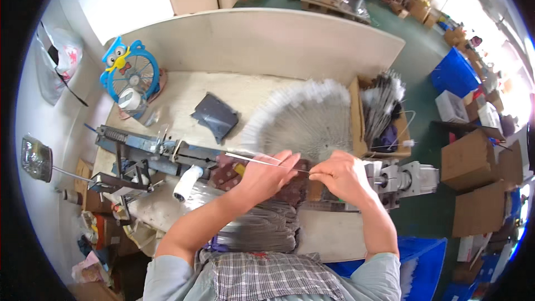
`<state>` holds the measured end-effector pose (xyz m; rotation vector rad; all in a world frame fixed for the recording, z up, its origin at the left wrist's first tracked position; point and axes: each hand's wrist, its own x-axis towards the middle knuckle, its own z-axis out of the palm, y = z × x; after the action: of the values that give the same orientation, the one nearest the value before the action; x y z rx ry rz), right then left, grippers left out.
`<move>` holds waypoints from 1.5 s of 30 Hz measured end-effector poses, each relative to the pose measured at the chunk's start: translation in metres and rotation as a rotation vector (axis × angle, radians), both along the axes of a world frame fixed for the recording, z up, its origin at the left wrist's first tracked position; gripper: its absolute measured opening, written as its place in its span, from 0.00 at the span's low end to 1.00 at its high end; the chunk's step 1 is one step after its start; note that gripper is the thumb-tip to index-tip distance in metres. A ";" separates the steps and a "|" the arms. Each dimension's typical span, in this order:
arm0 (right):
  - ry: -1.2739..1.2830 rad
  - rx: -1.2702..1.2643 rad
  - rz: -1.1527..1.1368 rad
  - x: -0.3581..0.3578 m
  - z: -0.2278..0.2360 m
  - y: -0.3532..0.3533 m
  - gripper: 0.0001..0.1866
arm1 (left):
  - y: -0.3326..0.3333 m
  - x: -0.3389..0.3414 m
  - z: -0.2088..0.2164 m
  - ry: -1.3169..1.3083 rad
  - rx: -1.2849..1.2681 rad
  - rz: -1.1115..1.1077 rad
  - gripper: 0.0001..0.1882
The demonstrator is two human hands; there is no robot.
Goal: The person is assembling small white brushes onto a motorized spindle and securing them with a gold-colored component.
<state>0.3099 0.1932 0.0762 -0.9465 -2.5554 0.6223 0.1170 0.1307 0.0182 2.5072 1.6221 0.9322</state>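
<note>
Both our hands pinch one thin wire (262, 161): left hand (266, 175) and right hand (341, 174), just over the machine (167, 156). Behind the machine, a big fan of done pieces (306, 117) lies on the tabletop (184, 92). Right of it, a cardboard box (379, 117) holds more bundles. A stack (262, 228) waits near us.

Rod (262, 161) end hidden in right hand (341, 175); fingertip grip too small.

Factory workshop: bench machine (156, 153), cardboard boxes (471, 159), pallets (329, 0).
</note>
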 end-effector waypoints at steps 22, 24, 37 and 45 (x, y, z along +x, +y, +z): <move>0.156 0.163 0.219 -0.171 -0.029 -0.040 0.04 | -0.114 -0.090 -0.001 -1.036 -0.749 0.444 0.26; 0.085 0.188 0.177 -0.170 -0.026 -0.040 0.03 | -0.105 -0.099 -0.010 -0.408 -0.763 0.664 0.28; 0.344 0.213 0.246 -0.095 -0.041 -0.064 0.09 | -0.095 -0.058 -0.038 -1.997 -0.537 0.307 0.06; 0.230 0.134 0.153 -0.130 -0.100 -0.053 0.09 | -0.099 -0.087 -0.047 -0.916 -0.586 0.600 0.14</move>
<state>0.1795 0.1399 -0.0239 -0.6017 -2.4421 0.5578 0.0297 0.0312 -0.0287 0.9682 1.8681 1.1470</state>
